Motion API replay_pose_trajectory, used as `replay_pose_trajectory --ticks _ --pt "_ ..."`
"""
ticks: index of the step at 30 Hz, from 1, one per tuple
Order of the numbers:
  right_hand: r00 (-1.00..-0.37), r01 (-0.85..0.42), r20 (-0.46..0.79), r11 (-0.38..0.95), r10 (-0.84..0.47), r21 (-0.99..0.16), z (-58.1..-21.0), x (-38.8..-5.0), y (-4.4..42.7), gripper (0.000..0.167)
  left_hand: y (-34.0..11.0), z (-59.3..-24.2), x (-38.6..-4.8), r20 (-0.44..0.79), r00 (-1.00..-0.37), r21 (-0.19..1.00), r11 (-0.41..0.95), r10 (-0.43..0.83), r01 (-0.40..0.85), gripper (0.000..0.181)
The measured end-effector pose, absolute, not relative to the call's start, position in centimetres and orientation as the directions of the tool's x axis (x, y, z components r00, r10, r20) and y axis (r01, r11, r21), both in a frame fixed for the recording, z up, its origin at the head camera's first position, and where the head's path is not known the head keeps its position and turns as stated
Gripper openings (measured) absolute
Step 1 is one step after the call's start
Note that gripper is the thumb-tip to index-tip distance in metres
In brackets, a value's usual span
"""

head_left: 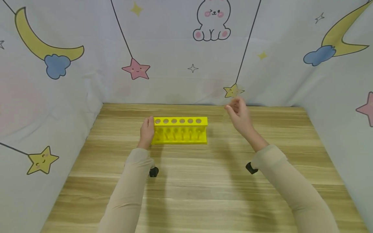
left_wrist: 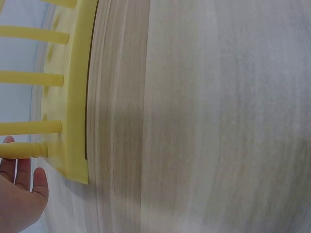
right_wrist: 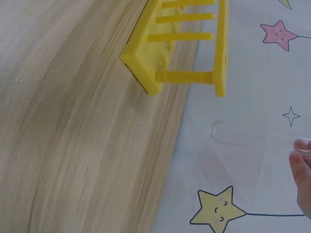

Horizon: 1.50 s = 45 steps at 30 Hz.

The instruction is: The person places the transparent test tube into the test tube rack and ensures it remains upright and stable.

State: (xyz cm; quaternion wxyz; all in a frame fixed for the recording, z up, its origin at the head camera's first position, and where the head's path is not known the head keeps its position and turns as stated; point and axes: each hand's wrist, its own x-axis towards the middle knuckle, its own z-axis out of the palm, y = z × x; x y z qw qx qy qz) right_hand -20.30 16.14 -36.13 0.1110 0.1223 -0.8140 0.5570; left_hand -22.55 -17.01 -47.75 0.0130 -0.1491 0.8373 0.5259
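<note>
A yellow test tube rack (head_left: 180, 121) stands upright on the table, with a row of several round holes along its top and pegs below. My left hand (head_left: 147, 131) grips the rack's left end; in the left wrist view its fingers (left_wrist: 40, 182) curl about the end post. To the right of the rack and raised above the table, my right hand (head_left: 240, 116) pinches a clear test tube (right_wrist: 252, 136) near one end. In the right wrist view the tube's rounded end points toward the rack, apart from it. The tube is very faint in the head view.
The wooden table (head_left: 198, 187) runs back to a white curtain (head_left: 172, 42) printed with stars, moons and a bear. More curtain hangs at both sides. A small black piece (head_left: 153, 171) sits at the left wrist, another (head_left: 252, 168) at the right wrist.
</note>
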Motion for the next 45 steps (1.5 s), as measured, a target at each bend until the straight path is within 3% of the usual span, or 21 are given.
replay_pose_trajectory --ticks 12,27,45 --pt "-0.916 -0.398 0.386 0.349 -0.106 -0.849 -34.5 -20.7 14.8 0.022 -16.9 -47.5 -22.4 -0.15 -0.96 0.881 0.408 -0.237 -0.239 0.05" --pt "-0.902 -0.429 0.416 0.338 -0.115 -0.838 -33.9 -21.2 13.0 0.02 -16.7 -46.9 -22.1 -0.16 -0.959 0.873 0.421 -0.234 -0.248 0.054" --pt "-0.914 -0.406 0.378 0.312 -0.149 -0.859 -34.0 -21.7 11.5 0.02 -16.7 -47.0 -21.9 -0.151 -0.96 0.884 0.402 -0.235 -0.238 0.048"
